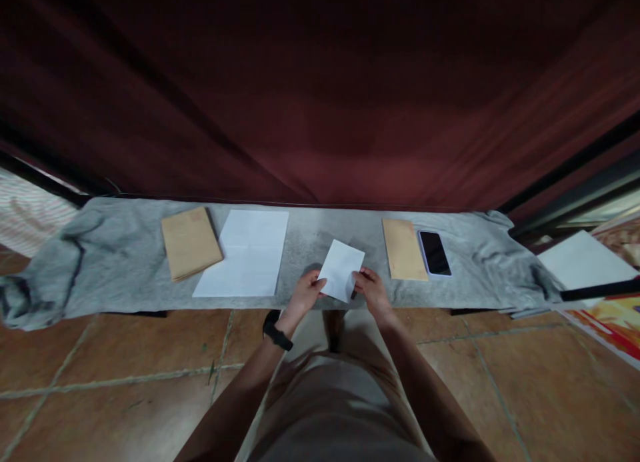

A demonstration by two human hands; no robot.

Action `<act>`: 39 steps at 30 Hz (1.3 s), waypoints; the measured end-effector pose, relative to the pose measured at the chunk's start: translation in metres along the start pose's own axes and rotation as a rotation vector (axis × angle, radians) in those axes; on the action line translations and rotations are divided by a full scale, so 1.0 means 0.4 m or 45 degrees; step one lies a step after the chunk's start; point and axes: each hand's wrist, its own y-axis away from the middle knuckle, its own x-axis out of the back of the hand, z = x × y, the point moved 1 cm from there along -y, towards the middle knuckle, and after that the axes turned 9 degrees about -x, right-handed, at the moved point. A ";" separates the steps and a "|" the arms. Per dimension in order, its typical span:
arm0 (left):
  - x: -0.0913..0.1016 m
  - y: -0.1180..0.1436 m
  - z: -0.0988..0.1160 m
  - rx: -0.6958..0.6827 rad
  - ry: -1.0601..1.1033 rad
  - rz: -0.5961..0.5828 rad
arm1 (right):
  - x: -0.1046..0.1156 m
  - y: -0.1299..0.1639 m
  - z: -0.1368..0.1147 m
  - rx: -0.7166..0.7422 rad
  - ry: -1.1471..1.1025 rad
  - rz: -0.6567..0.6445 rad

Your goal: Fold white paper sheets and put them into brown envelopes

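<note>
A small white sheet of paper (342, 270), seemingly folded, is held tilted between my two hands over the grey cloth. My left hand (309, 290) pinches its lower left edge, thumb on top. My right hand (370, 286) grips the right edge the same way. Beneath the right fingers a short dark object (354, 294) pokes out, too small to make out. To the left lie larger white sheets (255, 255) with faint creases. A brown envelope (406, 250) lies to the right of my right hand.
A stack of brown envelopes (190, 242) overlaps the white sheets at the left. Right of the single envelope lies a phone (435, 253), its screen dark. Grey cloth (480, 255) covers the narrow table, and a dark red curtain (320, 115) hangs behind it.
</note>
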 end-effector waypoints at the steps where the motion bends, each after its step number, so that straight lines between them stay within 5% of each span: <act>1: 0.000 -0.014 0.002 -0.037 -0.063 -0.022 | -0.001 -0.004 -0.005 -0.015 0.017 0.017; 8: 0.000 -0.128 0.025 -0.318 -0.563 -0.116 | 0.019 -0.010 -0.037 -0.114 0.072 -0.025; 16: 0.017 -0.222 0.031 -0.442 -0.867 -0.366 | 0.045 0.024 0.003 -0.234 0.381 -0.280; 18: 0.020 -0.242 0.038 -0.464 -0.902 -0.434 | 0.035 0.028 0.012 -0.049 0.507 -0.294; 22: 0.017 -0.264 0.055 -0.509 -0.978 -0.476 | -0.003 0.021 0.014 0.640 0.886 -0.180; 25: 0.009 -0.230 0.053 -0.578 -1.051 -0.372 | -0.027 0.009 0.024 0.920 1.194 -0.177; 28: 0.000 -0.131 0.020 -0.800 -1.281 -0.199 | -0.029 -0.002 0.040 0.980 1.328 -0.139; 33: -0.013 0.064 -0.062 -1.130 -1.617 -0.457 | -0.015 -0.007 0.042 1.024 1.306 -0.189; 39: 0.006 0.116 -0.089 -1.182 -1.845 -0.552 | -0.032 -0.009 0.005 1.099 1.452 -0.369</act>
